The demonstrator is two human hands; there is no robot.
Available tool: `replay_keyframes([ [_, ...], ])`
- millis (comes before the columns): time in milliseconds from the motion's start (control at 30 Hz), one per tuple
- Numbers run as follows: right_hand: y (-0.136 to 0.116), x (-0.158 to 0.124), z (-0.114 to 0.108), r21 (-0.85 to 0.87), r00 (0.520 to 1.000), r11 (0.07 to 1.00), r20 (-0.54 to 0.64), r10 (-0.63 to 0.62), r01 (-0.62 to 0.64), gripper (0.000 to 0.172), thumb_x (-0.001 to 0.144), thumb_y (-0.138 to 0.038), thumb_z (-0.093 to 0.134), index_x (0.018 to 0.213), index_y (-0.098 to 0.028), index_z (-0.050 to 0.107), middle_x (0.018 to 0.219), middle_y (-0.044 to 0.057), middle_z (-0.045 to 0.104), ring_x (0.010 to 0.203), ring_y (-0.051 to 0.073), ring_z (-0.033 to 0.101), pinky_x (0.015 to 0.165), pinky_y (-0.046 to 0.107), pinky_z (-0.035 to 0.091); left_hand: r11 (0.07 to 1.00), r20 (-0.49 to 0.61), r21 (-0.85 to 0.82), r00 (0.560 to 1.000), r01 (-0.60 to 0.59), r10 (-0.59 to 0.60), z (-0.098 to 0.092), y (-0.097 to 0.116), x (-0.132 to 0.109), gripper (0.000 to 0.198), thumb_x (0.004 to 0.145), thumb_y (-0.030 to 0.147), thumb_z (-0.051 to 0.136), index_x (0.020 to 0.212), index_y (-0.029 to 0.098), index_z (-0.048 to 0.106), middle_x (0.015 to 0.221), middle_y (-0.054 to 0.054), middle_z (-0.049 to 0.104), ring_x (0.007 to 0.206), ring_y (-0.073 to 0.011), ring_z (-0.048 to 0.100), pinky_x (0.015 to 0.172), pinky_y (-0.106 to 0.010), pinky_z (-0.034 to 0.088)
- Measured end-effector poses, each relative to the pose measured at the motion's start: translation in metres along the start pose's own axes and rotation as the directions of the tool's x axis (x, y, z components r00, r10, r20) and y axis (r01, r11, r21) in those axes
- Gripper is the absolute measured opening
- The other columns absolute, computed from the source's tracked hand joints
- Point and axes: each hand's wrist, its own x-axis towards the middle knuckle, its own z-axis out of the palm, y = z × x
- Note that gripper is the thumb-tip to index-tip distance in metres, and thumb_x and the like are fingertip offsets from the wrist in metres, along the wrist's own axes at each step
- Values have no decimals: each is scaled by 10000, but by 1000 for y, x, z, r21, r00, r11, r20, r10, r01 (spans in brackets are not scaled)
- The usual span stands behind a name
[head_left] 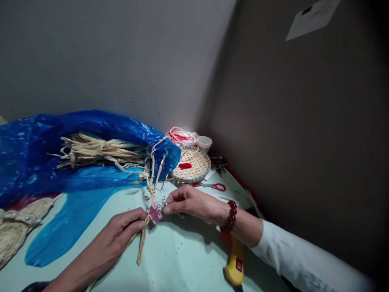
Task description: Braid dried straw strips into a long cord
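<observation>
Near the middle of the desk (188, 263), we see the pink clip (154, 215) fastened across the straw cord (152, 197). Our left hand (126, 231) pinches the cord's strands just beside the clip, while our right hand (190, 202) grasps the clip's wire handle between thumb and finger. Beyond our hands, a shallow woven basket (199, 171) holds a small red item (185, 166). Just behind the basket stands a pale cup (204, 142), whose contents we cannot make out, beside a red-and-white packet (190, 140). To our left, a tied straw bundle (91, 148) lies among the folds of a blue plastic bag (33, 150), partly inside or merely upon it, we cannot tell.
</observation>
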Motion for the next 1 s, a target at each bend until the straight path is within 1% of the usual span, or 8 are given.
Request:
replay_keyframes([
  [100, 1, -1, 2, 1, 999, 1000, -34, 14, -13, 269, 735, -378, 714, 718, -131, 610, 610, -51, 475, 545, 70, 370, 488, 203, 292, 1000, 1, 3, 1000, -9, 9, 1, 1, 1, 259, 943, 388, 410, 798, 234, 560, 840, 14, 636, 862, -183, 586, 788, -212, 405],
  [267, -2, -5, -2, -25, 995, 999, -97, 19, -21, 158, 713, -227, 730, 685, -121, 616, 589, -42, 507, 543, 70, 386, 491, 196, 288, 1000, -19, 17, 1000, -17, 17, 1, -1, 1, 271, 942, 384, 412, 813, 233, 595, 834, 15, 659, 834, -176, 598, 771, -205, 415],
  [433, -2, -6, 4, 66, 982, 998, -191, 12, 1, 83, 789, -185, 573, 723, -148, 540, 704, 6, 563, 602, 92, 486, 564, 203, 406, 999, -79, 31, 996, -30, 32, 0, -1, -1, 257, 916, 383, 462, 812, 232, 642, 834, 2, 685, 840, -196, 610, 769, -215, 441],
  [533, -2, -1, 11, 62, 967, 998, -253, -13, 30, 89, 838, -196, 481, 752, -172, 475, 737, 22, 585, 593, 91, 510, 564, 204, 424, 998, -120, 49, 992, -32, 38, 2, 2, -2, 261, 887, 390, 490, 750, 235, 649, 764, 8, 675, 793, -200, 609, 716, -215, 454],
  [667, 0, 15, 11, -117, 939, 992, -333, -82, 45, 106, 863, -197, 449, 763, -182, 480, 710, 19, 618, 515, 92, 484, 520, 214, 385, 1000, -132, 26, 991, 9, -5, 6, 1, -1, 273, 896, 420, 462, 742, 238, 595, 744, 21, 633, 801, -195, 595, 717, -216, 434],
  [800, -1, 30, 7, -399, 893, 916, -393, -218, 49, 109, 786, -111, 524, 705, -169, 567, 664, 16, 618, 624, 129, 518, 631, 243, 362, 997, -117, -4, 990, 75, -75, 11, -3, 2, 295, 921, 454, 401, 777, 232, 531, 803, 21, 599, 831, -193, 561, 737, -239, 393],
  [867, -2, 34, 6, -507, 886, 861, -383, -261, 34, 128, 750, -72, 539, 682, -163, 598, 638, 17, 610, 656, 142, 521, 652, 248, 346, 993, -117, 1, 986, 116, -115, 14, -5, 3, 297, 917, 456, 390, 773, 229, 514, 784, 23, 567, 805, -194, 538, 723, -255, 379],
  [1000, 0, 33, 8, -647, 909, 762, -312, -278, 11, 164, 720, -32, 544, 689, -153, 651, 627, 19, 620, 622, 132, 516, 626, 234, 332, 973, -156, 51, 964, 226, -216, 21, -1, 3, 296, 879, 443, 379, 684, 231, 447, 678, 32, 472, 713, -195, 492, 662, -275, 351],
])
